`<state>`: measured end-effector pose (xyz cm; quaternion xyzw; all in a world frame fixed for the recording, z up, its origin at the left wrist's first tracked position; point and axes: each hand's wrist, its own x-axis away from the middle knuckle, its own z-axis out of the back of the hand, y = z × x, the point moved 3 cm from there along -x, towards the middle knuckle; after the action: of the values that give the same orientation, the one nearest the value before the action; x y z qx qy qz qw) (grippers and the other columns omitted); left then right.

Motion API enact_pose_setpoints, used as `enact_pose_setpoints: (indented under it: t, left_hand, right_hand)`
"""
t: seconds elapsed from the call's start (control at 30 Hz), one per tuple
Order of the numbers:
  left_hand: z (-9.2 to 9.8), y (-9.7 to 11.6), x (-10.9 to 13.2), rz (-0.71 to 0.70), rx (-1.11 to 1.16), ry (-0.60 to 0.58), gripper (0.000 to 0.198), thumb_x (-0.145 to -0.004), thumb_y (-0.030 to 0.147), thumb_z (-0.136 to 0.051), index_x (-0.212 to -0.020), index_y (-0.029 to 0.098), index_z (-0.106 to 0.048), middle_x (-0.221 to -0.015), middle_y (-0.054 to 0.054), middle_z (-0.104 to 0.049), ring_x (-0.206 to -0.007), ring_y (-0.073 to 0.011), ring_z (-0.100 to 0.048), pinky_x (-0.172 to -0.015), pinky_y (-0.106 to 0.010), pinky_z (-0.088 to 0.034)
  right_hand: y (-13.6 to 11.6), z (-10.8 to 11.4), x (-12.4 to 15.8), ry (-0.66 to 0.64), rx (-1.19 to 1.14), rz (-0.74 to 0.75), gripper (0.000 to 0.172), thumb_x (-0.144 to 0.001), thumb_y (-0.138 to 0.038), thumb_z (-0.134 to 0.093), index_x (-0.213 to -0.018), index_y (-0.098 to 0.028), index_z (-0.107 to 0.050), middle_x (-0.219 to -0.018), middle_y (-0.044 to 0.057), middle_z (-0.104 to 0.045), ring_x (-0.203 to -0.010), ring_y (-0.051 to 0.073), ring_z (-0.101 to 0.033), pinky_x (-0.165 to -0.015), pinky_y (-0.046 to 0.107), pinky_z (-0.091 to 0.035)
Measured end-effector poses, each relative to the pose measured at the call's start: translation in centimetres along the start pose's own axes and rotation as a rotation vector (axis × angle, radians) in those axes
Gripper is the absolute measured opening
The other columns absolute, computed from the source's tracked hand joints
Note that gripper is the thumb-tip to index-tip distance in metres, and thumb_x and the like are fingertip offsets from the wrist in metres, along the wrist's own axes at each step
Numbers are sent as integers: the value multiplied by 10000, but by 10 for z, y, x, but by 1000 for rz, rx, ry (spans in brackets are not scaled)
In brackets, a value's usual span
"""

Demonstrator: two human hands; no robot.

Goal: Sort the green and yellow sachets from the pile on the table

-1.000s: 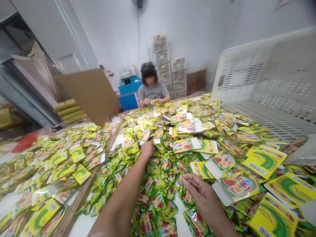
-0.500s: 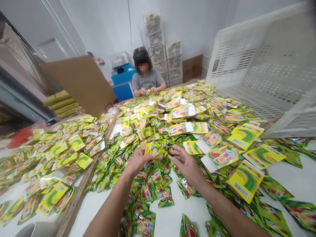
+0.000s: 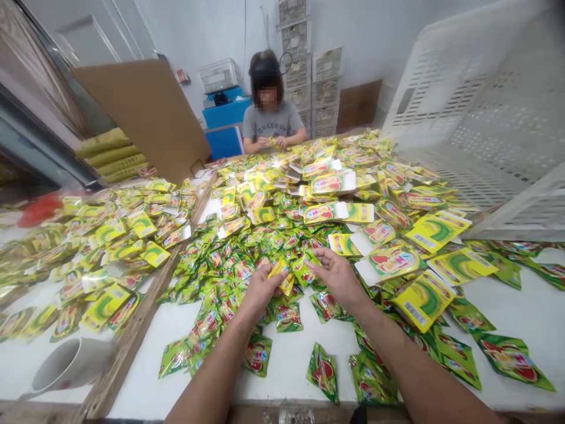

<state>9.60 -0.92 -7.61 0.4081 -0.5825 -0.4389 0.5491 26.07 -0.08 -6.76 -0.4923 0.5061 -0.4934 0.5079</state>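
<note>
My left hand [image 3: 260,290] is closed on a small yellow box [image 3: 286,284], thumb on top. Close beside it, my right hand [image 3: 338,277] pinches a green sachet [image 3: 304,272] with a watermelon print between thumb and fingers. The sachet's edge is near the box; whether they touch I cannot tell. Beneath and beyond both hands spreads a heap of similar green sachets [image 3: 238,265]. Right of my right hand lie yellow printed boxes [image 3: 392,262], some with white flaps sticking out.
A wooden strip [image 3: 145,312] divides the table; left of it lie more yellow boxes [image 3: 106,306] and a white mug [image 3: 66,365]. A large white plastic crate [image 3: 441,70] stands tilted at right. Across the table sits a person [image 3: 271,121], near a cardboard sheet [image 3: 145,112].
My right hand now has a green sachet pinched in it and sits beside the left. The view has shifted, bringing the table's front edge and more of the mug into sight.
</note>
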Motion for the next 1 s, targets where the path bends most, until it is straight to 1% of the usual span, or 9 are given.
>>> enact_pose_setpoints:
  t: [0.1, 0.17, 0.3, 0.47, 0.57, 0.7, 0.8, 0.9, 1.0]
  left_hand:
    - [-2, 1, 2, -6, 18, -83, 244, -570, 307, -738, -688, 143, -603, -577, 41, -568, -487, -70, -481, -483, -181, -368]
    - [-3, 2, 3, 2, 57, -115, 230, -549, 274, -742, -692, 146, -616, -595, 37, -580, -496, -73, -486, -496, -188, -368]
    - [-4, 1, 0, 55, 55, -91, 196, -531, 242, -733, -674, 141, -644, -586, 29, -574, -476, -63, -457, -485, -187, -354]
    - [-4, -1, -9, 84, 101, -106, 129, -521, 193, -679, -620, 138, -618, -545, 35, -524, -459, -52, -421, -460, -172, -336]
    - [-2, -1, -14, 93, 56, -135, 120, -562, 226, -665, -615, 136, -606, -539, 25, -519, -457, -61, -424, -440, -175, -326]
    - [-2, -1, -15, 122, 75, -157, 114, -553, 217, -660, -563, 141, -575, -521, 30, -498, -453, -64, -406, -421, -180, -290]
    - [-9, 3, -10, 111, 110, -233, 135, -586, 251, -676, -629, 142, -608, -569, 21, -537, -493, -77, -446, -453, -186, -313]
    - [-17, 11, -4, 71, 67, -311, 260, -566, 253, -745, -777, 142, -643, -602, 15, -579, -517, -90, -485, -489, -195, -345]
    - [-23, 20, -6, 26, 43, -311, 284, -559, 258, -764, -781, 132, -639, -598, 16, -583, -490, -77, -469, -484, -194, -345]
  right_hand:
    - [2, -3, 0, -51, 16, -32, 373, -605, -443, -685, -840, -179, -565, -790, 26, -608, -789, 180, -571, -723, 303, -466]
    - [5, -3, 0, -11, 39, -63, 386, -585, -443, -697, -829, -171, -574, -770, 25, -606, -762, 179, -565, -705, 306, -466]
    - [9, -2, 0, -7, -40, -99, 396, -591, -441, -701, -846, -162, -584, -714, 11, -603, -715, 170, -566, -658, 291, -473]
    - [-1, 0, 2, -135, 122, 43, 270, -735, -373, -582, -902, -167, -634, -786, 23, -645, -743, 178, -578, -687, 297, -460]
    - [-7, 6, 2, -154, 220, 61, 275, -758, -357, -546, -927, -167, -649, -896, 50, -660, -830, 201, -590, -750, 320, -453]
    - [-14, 4, 6, -280, 351, 172, 204, -778, -280, -511, -877, -200, -671, -901, 38, -657, -873, 197, -580, -800, 322, -428]
    - [-13, 3, 7, -202, 425, 197, 165, -756, -234, -529, -872, -213, -643, -832, 15, -645, -818, 189, -575, -758, 305, -433]
    - [-10, 6, 5, -77, 364, 141, 158, -749, -269, -549, -880, -195, -598, -766, 9, -611, -709, 164, -556, -674, 279, -442]
    - [-8, 11, 3, -5, 192, 58, 315, -749, -381, -577, -978, -165, -563, -820, 28, -607, -724, 155, -560, -653, 264, -456]
